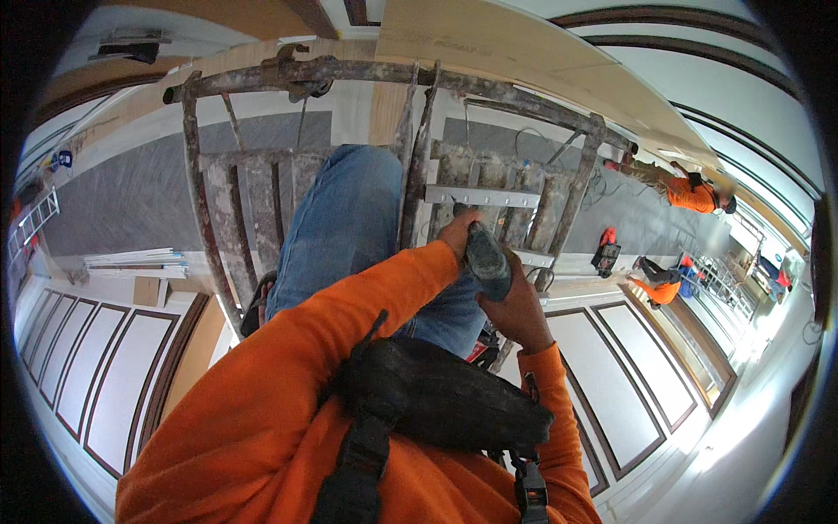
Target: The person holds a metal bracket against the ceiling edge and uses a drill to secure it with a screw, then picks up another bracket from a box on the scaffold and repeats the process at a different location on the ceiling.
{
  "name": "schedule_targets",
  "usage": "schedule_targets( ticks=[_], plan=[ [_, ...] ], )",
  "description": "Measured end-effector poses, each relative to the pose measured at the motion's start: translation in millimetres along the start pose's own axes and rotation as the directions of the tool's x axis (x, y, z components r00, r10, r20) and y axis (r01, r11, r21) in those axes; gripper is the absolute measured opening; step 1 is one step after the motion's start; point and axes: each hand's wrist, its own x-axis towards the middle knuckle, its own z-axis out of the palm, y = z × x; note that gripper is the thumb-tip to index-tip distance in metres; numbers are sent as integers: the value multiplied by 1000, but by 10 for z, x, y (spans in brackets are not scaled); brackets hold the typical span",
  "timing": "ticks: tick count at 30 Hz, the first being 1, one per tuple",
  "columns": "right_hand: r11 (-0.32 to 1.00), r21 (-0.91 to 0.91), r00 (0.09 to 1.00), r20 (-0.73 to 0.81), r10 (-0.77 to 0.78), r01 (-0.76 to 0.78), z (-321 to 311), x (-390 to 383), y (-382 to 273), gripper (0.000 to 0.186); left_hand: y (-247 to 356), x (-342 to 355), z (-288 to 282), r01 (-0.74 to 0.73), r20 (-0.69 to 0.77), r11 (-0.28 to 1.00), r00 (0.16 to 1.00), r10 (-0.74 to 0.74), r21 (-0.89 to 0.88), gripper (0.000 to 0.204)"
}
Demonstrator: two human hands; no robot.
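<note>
While the jeans-clad knee [353, 196] juts out over the scaffold [194, 166], both hands close around a dark, rounded handheld tool [487, 258]!
The left hand [456, 234] curls around its narrow front, the right hand [517, 307] grips the broader near end: a split hold, presumably for steadiness. It's out in front of the body, just beside the perforated metal strip [482, 197], which sits crosswise, seemingly within easy reach; whether tip meets strip, I can't tell.
</note>
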Motion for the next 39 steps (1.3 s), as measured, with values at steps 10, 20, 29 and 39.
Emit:
schedule_targets(
  ticks=[10, 20, 29, 39],
  plan=[
    [1000, 0, 1000, 12, 19, -19, -34, 18, -35, 82, 53, -130, 110, 5, 21, 1000, 1000, -5, -2, 28],
    [1000, -20, 1000, 1, -19, 19, -32, 43, 28, 81, -4, 0, 46, -20, -7, 1000, 1000, 20, 8, 29],
    [1000, 9, 1000, 11, -7, 7, -38, 44, -4, 81, -4, 56, 19, 0, -33, 1000, 999, 0, -6, 30],
    [999, 39, 1000, -18, -23, 23, 6, 1, 67, 82, 2, -60, 78, -15, 15, 1000, 1000, 15, 18, 28]
  ],
)
